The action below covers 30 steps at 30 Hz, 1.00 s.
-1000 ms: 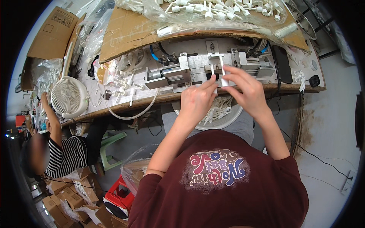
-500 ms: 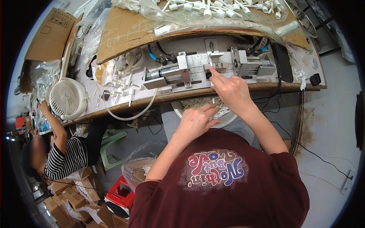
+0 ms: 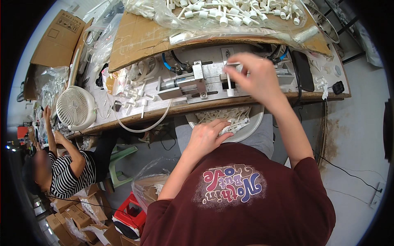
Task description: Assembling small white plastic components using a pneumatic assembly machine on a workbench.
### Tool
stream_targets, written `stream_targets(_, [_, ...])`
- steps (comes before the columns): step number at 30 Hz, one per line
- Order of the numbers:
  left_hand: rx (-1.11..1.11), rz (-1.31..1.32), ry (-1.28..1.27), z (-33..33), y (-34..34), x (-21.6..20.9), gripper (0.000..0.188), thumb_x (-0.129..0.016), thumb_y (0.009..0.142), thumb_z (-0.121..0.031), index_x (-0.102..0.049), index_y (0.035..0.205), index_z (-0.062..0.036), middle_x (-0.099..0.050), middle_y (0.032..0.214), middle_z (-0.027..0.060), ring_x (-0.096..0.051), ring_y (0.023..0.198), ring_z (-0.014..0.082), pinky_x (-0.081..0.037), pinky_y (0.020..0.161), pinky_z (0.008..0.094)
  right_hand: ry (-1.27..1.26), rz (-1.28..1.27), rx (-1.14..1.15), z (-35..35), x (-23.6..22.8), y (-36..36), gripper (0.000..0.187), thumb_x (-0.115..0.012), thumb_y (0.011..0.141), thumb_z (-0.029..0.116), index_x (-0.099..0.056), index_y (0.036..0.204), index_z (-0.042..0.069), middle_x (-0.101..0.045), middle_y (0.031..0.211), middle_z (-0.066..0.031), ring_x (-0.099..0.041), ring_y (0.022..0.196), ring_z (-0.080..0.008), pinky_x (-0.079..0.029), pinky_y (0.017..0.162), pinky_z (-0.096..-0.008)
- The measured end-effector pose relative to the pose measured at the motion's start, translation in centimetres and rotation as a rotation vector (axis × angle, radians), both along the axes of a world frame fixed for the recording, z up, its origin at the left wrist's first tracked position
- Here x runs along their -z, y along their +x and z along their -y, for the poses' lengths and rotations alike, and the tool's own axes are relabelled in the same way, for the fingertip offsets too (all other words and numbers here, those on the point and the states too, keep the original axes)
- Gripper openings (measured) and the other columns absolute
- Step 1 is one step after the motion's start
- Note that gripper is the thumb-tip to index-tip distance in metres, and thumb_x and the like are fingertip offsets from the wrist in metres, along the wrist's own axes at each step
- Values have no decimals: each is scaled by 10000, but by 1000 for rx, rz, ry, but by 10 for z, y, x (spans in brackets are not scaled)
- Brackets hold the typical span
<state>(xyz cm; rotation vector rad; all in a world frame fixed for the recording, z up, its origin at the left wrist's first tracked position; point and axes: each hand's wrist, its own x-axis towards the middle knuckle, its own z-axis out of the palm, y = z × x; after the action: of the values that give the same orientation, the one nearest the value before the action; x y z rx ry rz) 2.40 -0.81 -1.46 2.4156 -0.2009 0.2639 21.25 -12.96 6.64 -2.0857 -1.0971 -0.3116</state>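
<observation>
My right hand (image 3: 259, 78), blurred by motion, is over the metal clamping fixture (image 3: 199, 80) on the bench. Its thumb and forefinger are curled together at the upper end of a white plastic stick with a cap (image 3: 230, 87). The stick's capped end points toward me, at the bench's front edge. My left hand (image 3: 208, 136) rests at the near side of a white basin (image 3: 258, 123) on my lap. Its thumb stands apart from the fingers, beside loose white sticks (image 3: 236, 117). The fingertips partly hide among those sticks.
Cardboard (image 3: 135, 35) above the fixture bears a bag of white capped pieces (image 3: 242, 12). Blue air hoses (image 3: 166, 61) join the fixture. A white fan (image 3: 76, 107) and clear tubing (image 3: 143, 130) are at left, a dark phone (image 3: 303, 70) at right. A co-worker (image 3: 67, 172) sits at far left.
My right hand has lifted and moved right, its fingers drawn back from the fixture; the capped stick now shows. My left hand has shifted slightly down. The co-worker's second arm has come into view.
</observation>
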Motion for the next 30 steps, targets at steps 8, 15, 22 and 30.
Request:
stream_targets(8, [-11,4,12,6,-5,-1,245,-732,846,-274,-714,1010,-93,-718,984,44,-685,700,250,-545,601,340,-106,227,320,-49,-40,97,401,-707,863,354,-649,1103,38,-629,980,-116,-617,950,-269,-519,794,-382])
stream_targets(15, [10,5,37,11,-7,-3,241,-689,884,-249,-698,1084,-116,-707,930,48,-679,695,250,-540,594,353,-388,361,300,-78,-15,118,496,-610,888,518,-619,1200,132,-638,1092,-113,-615,1044,-280,-495,923,-420])
stream_targets(22, [6,-16,85,9,-10,-1,336,-662,907,-253,-645,1226,-147,-665,821,52,-658,653,250,-524,573,365,-281,232,136,-54,-13,127,372,-641,909,343,-598,1203,120,-673,1039,-104,-649,932,-283,-511,831,-389])
stream_targets(30, [30,11,97,12,-7,-2,399,-663,909,-282,-608,1286,-164,-647,782,51,-650,633,248,-520,566,371,22,76,7,-33,-12,141,301,-717,869,223,-680,1157,142,-683,925,-76,-608,800,-187,-486,748,-305])
